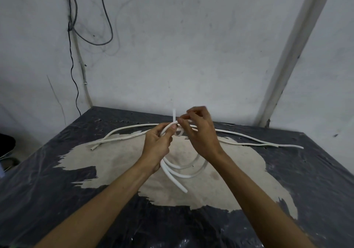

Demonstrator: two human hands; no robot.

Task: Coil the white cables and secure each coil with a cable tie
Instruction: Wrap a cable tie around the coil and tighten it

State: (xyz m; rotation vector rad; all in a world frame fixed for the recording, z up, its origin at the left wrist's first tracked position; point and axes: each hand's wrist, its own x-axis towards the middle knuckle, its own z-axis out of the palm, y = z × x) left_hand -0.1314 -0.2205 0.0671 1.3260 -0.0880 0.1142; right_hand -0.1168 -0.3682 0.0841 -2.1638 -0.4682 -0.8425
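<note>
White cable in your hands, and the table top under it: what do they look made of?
White cable: probably plastic-jacketed, smooth matte; it bends into loops without kinking. Left hand holds the coil, right hand works at its top. Table top: a dark glossy film, likely plastic or paint, worn away to a pale matte layer, perhaps wood or board.

left hand (157,142): grips the white cable coil (180,171)
right hand (199,131): pinches a cable tie (174,116)
table (57,200): loose white cables (122,133)
</note>
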